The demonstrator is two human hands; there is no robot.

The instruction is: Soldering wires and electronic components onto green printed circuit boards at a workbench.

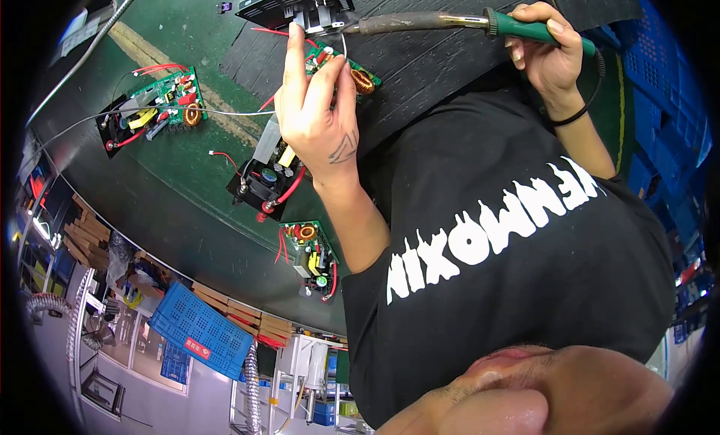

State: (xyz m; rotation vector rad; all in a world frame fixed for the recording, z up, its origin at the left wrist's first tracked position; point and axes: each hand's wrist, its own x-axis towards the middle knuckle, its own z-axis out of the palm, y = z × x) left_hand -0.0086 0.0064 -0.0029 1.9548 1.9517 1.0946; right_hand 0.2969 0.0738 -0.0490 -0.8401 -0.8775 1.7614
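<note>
My right hand (551,52) grips the green handle of a soldering iron (420,22), its long dark barrel pointing left. The tip meets parts on a black slotted panel (262,9). In my left hand (319,109), a thin solder wire (232,113) is pinched; it enters from the left and comes out of the fingers toward the tip. The left index finger reaches up to a pale part on the panel. Under that hand lies a green circuit board (367,81) with a copper coil, partly hidden. Red wires run beside it.
Similar circuit boards with black plates lie on the green bench (217,161): one board (154,109) at left, another assembly (262,176) by my left wrist, a third board (309,259) lower. A black mat (420,67) sits beneath the work. Blue crates (202,330) stand beyond the bench.
</note>
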